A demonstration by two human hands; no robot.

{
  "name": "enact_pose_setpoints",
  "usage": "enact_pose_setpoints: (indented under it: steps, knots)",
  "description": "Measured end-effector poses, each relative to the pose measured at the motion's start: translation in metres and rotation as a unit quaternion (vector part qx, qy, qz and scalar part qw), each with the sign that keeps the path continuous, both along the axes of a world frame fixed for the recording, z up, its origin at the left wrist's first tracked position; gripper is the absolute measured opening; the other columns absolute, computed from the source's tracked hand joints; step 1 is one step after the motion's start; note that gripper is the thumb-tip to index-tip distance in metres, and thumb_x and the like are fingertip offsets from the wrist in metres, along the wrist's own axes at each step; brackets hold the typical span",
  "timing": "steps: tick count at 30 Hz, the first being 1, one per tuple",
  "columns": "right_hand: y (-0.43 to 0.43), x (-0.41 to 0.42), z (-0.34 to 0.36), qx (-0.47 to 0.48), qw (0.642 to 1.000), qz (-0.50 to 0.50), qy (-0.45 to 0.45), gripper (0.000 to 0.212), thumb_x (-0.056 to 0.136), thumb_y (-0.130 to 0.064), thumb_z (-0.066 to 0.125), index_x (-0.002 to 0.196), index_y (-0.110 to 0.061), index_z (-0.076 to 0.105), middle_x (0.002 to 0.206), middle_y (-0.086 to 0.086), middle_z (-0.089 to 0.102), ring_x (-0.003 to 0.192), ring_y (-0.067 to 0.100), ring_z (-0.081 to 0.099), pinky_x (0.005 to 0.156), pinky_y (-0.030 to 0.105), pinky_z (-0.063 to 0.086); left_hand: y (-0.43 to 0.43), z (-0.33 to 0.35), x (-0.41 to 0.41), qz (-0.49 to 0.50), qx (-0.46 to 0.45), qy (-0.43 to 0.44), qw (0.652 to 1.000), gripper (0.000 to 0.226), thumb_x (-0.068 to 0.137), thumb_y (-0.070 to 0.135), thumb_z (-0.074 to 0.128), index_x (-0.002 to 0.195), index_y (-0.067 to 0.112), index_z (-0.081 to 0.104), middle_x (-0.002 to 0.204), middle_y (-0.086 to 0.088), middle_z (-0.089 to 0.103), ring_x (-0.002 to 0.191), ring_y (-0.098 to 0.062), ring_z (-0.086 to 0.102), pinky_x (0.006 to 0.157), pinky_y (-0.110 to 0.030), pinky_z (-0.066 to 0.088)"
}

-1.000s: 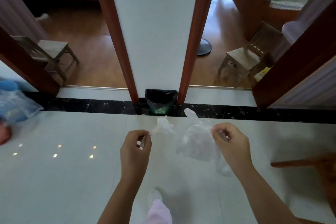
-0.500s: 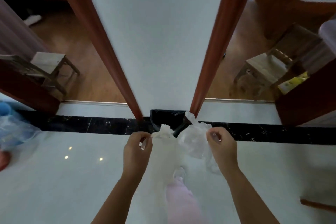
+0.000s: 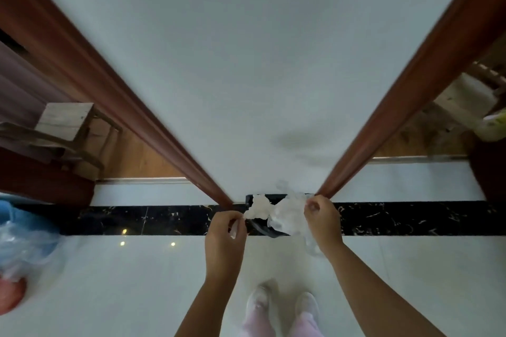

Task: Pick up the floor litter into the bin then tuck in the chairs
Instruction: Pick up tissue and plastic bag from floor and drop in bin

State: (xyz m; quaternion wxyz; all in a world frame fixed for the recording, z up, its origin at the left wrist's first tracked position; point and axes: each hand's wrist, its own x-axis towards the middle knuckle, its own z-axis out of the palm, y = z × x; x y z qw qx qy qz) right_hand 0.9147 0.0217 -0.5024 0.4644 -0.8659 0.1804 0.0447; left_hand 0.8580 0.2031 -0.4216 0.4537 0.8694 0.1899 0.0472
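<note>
My left hand (image 3: 226, 235) pinches a crumpled white tissue (image 3: 258, 206). My right hand (image 3: 323, 220) grips a clear crumpled plastic bag (image 3: 287, 215). Both pieces of litter hang directly over the small bin with a black liner (image 3: 260, 228), which stands against the white wall between two brown door frames and is mostly hidden behind them. A wooden chair (image 3: 63, 128) stands in the left room. Another wooden chair (image 3: 462, 96) shows partly through the right doorway.
A black marble strip (image 3: 150, 220) runs along the wall's foot. A blue object under clear plastic (image 3: 22, 243) lies at the far left, with something red (image 3: 11, 295) below it. My feet in white shoes (image 3: 282, 306) stand on the glossy white floor.
I have walked up to the wall, and both hands have carried the tissue and the plastic bag forward until they hang over the bin.
</note>
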Motion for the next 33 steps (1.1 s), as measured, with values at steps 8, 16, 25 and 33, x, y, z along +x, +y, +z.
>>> enact_pose_setpoints:
  steps: [8, 16, 25, 33]
  knots:
    - [0.031, 0.038, -0.047, 0.041, 0.997, 0.019, 0.058, 0.019, 0.082, 0.003, 0.054, 0.099, 0.001, 0.062, 0.103, 0.016, 0.06, 0.091, 0.022, 0.055, 0.077, 0.022, 0.037, 0.03, -0.044, 0.031, -0.022, 0.026, -0.009, 0.999, 0.036, 0.08, 0.0, 0.065, 0.08, 0.034, 0.053, 0.08, 0.008, 0.061, 0.078, -0.006, 0.057, 0.065, -0.007, 0.042]
    - [0.022, 0.03, -0.047, 0.016, 0.996, 0.059, 0.063, 0.023, 0.085, -0.005, 0.058, 0.108, -0.004, 0.061, 0.108, 0.012, 0.061, 0.101, 0.025, 0.057, 0.084, 0.031, 0.044, 0.024, -0.068, 0.042, -0.022, 0.008, 0.016, 1.0, 0.031, 0.081, -0.001, 0.063, 0.079, 0.029, 0.055, 0.08, 0.009, 0.059, 0.078, -0.007, 0.058, 0.065, -0.013, 0.044]
    - [-0.006, 0.005, -0.017, -0.067, 0.99, 0.124, -0.002, 0.031, 0.083, -0.013, 0.063, 0.114, -0.008, 0.06, 0.113, 0.006, 0.061, 0.109, 0.021, 0.054, 0.094, 0.03, 0.042, -0.011, -0.103, 0.055, -0.03, -0.005, 0.069, 0.997, 0.009, 0.085, 0.003, 0.059, 0.083, 0.012, 0.061, 0.084, 0.0, 0.059, 0.077, -0.009, 0.055, 0.066, -0.013, 0.039]
    - [-0.033, 0.008, -0.013, -0.071, 0.993, 0.084, -0.033, 0.032, 0.085, -0.018, 0.06, 0.117, -0.015, 0.059, 0.113, -0.005, 0.056, 0.11, 0.009, 0.048, 0.09, 0.017, 0.032, -0.034, -0.151, 0.094, -0.092, 0.059, 0.086, 0.99, 0.006, 0.086, 0.005, 0.058, 0.086, 0.002, 0.064, 0.083, -0.003, 0.058, 0.08, -0.017, 0.053, 0.07, -0.019, 0.033]
